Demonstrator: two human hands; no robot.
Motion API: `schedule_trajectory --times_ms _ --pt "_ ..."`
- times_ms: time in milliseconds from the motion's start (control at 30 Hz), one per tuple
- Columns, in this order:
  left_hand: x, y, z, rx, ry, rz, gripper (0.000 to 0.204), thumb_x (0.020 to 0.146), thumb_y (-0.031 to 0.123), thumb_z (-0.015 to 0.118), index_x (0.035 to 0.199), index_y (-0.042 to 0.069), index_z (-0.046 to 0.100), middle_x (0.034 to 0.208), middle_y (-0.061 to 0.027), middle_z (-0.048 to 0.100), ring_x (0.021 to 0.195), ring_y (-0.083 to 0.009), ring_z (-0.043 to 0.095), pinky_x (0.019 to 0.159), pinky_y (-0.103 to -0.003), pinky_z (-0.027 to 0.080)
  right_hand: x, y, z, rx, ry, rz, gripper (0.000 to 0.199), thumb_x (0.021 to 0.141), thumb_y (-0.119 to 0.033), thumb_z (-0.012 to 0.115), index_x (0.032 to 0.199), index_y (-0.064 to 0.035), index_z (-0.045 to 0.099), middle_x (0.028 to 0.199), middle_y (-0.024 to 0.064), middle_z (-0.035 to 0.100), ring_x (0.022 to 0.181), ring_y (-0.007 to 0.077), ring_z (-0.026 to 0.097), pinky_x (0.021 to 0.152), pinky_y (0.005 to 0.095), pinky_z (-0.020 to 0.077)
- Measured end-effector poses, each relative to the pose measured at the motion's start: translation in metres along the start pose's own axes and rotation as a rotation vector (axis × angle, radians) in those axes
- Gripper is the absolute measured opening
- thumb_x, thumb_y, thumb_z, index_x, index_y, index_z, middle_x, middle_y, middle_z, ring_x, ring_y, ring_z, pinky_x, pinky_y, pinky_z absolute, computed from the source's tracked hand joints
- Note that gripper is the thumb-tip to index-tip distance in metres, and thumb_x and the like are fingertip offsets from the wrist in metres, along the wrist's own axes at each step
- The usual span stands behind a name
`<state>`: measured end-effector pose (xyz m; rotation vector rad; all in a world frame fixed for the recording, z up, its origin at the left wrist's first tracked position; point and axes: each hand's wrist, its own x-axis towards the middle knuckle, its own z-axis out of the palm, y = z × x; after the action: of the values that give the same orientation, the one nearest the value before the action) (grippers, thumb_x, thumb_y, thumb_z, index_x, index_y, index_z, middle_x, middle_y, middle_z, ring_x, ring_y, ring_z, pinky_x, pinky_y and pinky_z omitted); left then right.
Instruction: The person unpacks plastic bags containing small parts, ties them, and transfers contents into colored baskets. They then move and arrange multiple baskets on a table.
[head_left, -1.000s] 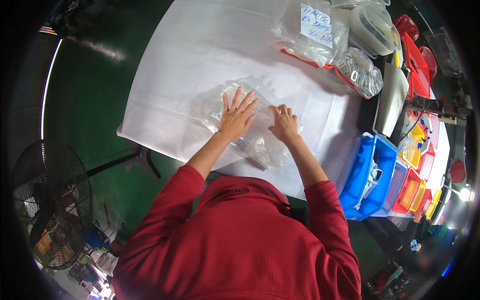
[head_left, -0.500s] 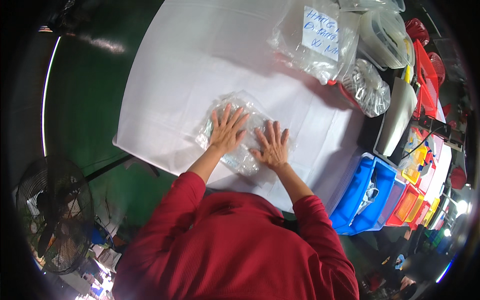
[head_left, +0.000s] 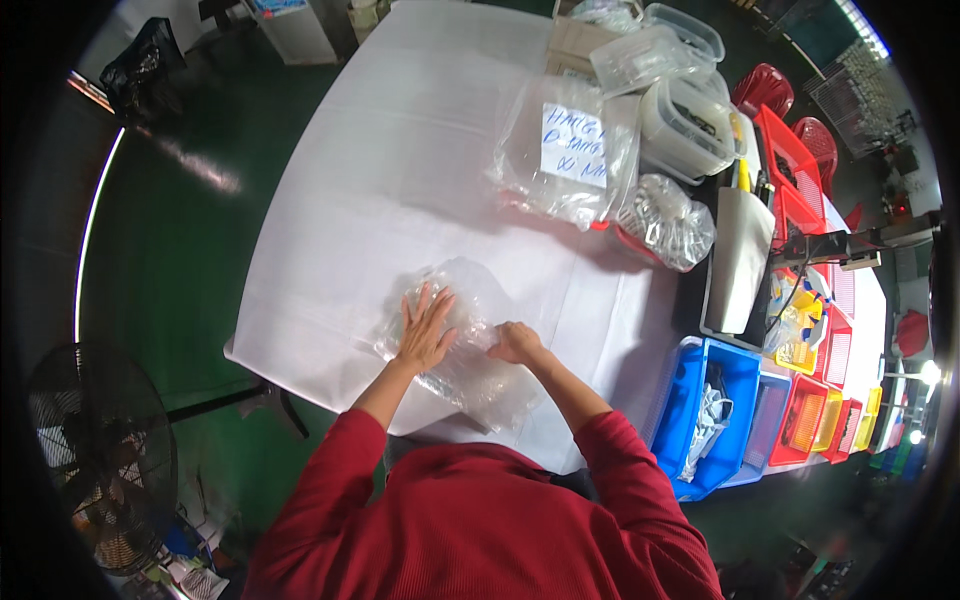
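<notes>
Since the earlier frames the right hand (head_left: pixel 516 342) has drawn its spread fingers into a loose fist, while the left hand (head_left: pixel 426 332) stays flat and the view has shifted so the desk sits higher and larger in frame. Largest is the desk covered in a white sheet (head_left: pixel 400 170), filling the upper centre of the frame above a dark green floor (head_left: pixel 170 230). A person in a red long-sleeved top leans in from the lower edge. At lower left stands a black wire-guarded pedestal fan (head_left: pixel 95 470). At lower right, a blue plastic bin (head_left: pixel 712 425) sits beside smaller red and orange bins (head_left: pixel 805 425). In the upper centre right lies a large clear plastic bag with a white handwritten label (head_left: pixel 565 155), with clear lidded plastic tubs (head_left: pixel 690 120) just beyond it and a smaller clear bag of small pale parts (head_left: pixel 668 222) beside it. Just below the frame's centre, near the desk's near edge, rests a crumpled clear plastic bag (head_left: pixel 470 355). The left hand presses on it with fingers spread wide; the right hand rests curled on its middle, fingers narrow, apparently pinching the plastic.
</notes>
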<state>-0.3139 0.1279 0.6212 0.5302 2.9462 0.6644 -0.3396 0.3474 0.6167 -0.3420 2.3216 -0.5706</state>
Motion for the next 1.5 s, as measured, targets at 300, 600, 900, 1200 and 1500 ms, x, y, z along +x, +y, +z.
schedule_trajectory --times_ms 300,600,900,1200,1500 --pt "0.037 0.039 -0.133 -0.328 0.915 -0.111 0.055 0.092 0.028 0.035 0.135 -0.004 0.021 0.141 -0.0169 0.025 0.134 -0.0370 0.009 0.106 -0.049 0.006 -0.087 -0.029 -0.194 0.307 0.367 -0.300 0.054 0.069 -0.030 0.071 0.106 0.0052 0.054 0.094 0.0243 0.060 0.086 0.0329 0.060 0.077 0.0368 0.0455" --pt "0.168 0.104 -0.147 -0.386 0.862 0.125 0.055 0.093 0.030 0.036 0.133 -0.005 0.022 0.141 -0.0171 0.023 0.134 -0.0349 0.010 0.107 -0.044 0.008 0.001 0.030 -0.314 1.419 0.652 -0.299 0.026 0.074 -0.005 0.064 0.097 0.0065 0.059 0.085 0.0127 0.064 0.072 0.0206 0.061 0.068 0.0292 0.0491" --pt "0.333 0.140 -0.075 -0.029 0.228 0.188 0.053 0.091 0.033 0.040 0.137 0.010 0.025 0.144 -0.0110 0.019 0.135 -0.0346 0.007 0.105 -0.055 0.010 0.066 0.090 -0.292 0.775 0.798 0.060 0.042 0.073 -0.020 0.068 0.104 0.0045 0.056 0.098 0.0157 0.061 0.093 0.0236 0.059 0.076 0.0330 0.0461" --pt "0.355 0.111 -0.014 0.144 0.064 0.157 0.053 0.091 0.037 0.037 0.138 0.017 0.024 0.146 -0.0070 0.014 0.135 -0.0304 0.006 0.103 -0.060 0.008 0.044 0.098 -0.427 1.240 1.122 -0.111 0.042 0.078 -0.025 0.067 0.108 0.0020 0.054 0.100 0.0153 0.061 0.070 0.0224 0.065 0.056 0.0279 0.0507" --pt "0.353 0.107 -0.009 0.176 0.068 0.141 0.052 0.091 0.035 0.037 0.138 0.017 0.025 0.147 -0.0050 0.013 0.136 -0.0277 0.005 0.104 -0.058 0.005 -0.016 0.072 -0.480 1.111 1.198 -0.550 0.033 0.087 -0.027 0.056 0.110 -0.0042 0.053 0.104 0.0078 0.062 0.082 0.0193 0.062 0.066 0.0276 0.0490"
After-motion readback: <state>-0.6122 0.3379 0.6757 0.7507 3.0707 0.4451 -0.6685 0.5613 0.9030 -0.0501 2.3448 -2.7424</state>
